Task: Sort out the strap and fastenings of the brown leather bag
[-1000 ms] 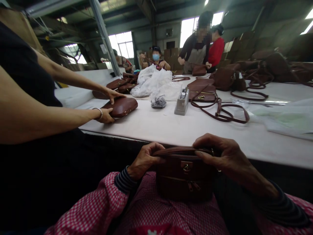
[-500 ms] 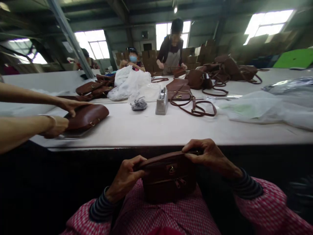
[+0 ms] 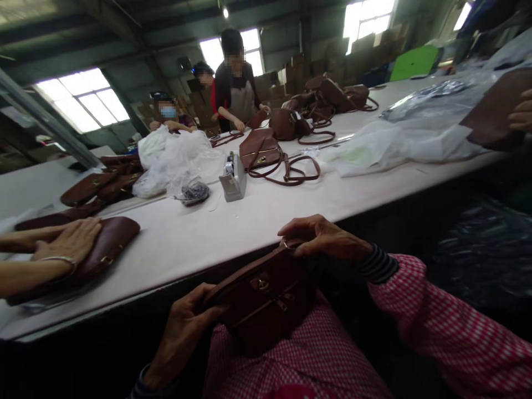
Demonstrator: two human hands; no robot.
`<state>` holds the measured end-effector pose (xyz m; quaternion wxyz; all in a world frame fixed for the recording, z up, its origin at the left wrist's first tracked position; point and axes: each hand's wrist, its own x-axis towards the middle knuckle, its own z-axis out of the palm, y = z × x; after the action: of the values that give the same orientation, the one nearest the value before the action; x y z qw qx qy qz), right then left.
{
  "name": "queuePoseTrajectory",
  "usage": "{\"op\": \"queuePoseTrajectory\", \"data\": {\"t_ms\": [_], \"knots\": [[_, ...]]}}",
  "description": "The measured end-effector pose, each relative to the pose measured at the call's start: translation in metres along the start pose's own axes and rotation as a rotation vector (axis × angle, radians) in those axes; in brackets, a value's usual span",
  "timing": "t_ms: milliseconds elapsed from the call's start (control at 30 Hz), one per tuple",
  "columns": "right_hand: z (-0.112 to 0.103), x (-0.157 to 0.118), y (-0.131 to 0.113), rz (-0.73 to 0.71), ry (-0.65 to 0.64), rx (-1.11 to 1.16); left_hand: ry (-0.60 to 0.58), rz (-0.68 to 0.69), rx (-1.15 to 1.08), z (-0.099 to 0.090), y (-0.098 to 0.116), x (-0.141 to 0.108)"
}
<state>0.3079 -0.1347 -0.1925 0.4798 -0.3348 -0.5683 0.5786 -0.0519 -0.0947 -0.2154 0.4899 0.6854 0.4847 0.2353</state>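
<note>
A dark brown handbag (image 3: 266, 299) rests on my lap, below the table's front edge. Its front carries a gold clasp and two zip pulls. My left hand (image 3: 189, 321) pinches the bag's upper left corner, thumb in front. At the upper right corner, beside a small metal ring, my right hand (image 3: 322, 237) grips the bag between thumb and fingers. The top edge slopes up toward the right. The bag's underside and back are hidden in shadow and against the checked cloth.
A grey tape dispenser (image 3: 233, 180) stands on the white table (image 3: 178, 244) near another brown bag (image 3: 258, 148) with a looped strap. White plastic wrapping (image 3: 174, 155) lies behind. At left, a co-worker's hands (image 3: 68, 244) press on a brown bag (image 3: 118, 235). Other people stand across the table.
The view has turned right and tilted. Both my hands still hold the bag. The co-worker's hands at left now lie together, flat on their bag. Another brown bag and hand appear at far right.
</note>
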Motion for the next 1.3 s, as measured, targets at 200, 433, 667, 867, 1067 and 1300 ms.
{"op": "queuePoseTrajectory", "data": {"t_ms": [200,433,667,867,1067,1300], "knots": [[-0.007,0.001,0.005,-0.084,0.102,-0.141,-0.089,0.003,0.002,-0.003,0.007,0.006],[-0.011,-0.003,0.008,-0.112,0.034,-0.272,-0.055,0.012,-0.045,-0.003,-0.004,0.007],[-0.001,-0.009,0.005,-0.136,0.067,-0.365,-0.014,0.055,-0.117,-0.001,-0.013,0.003],[0.019,-0.016,0.011,-0.010,0.077,-0.324,0.001,0.044,-0.191,-0.020,-0.005,0.003],[0.026,-0.012,0.023,-0.014,0.137,-0.384,-0.010,0.042,-0.070,-0.032,0.006,-0.003],[0.037,-0.001,0.008,-0.061,0.074,-0.483,-0.040,0.303,0.376,-0.010,0.080,0.017]]}}
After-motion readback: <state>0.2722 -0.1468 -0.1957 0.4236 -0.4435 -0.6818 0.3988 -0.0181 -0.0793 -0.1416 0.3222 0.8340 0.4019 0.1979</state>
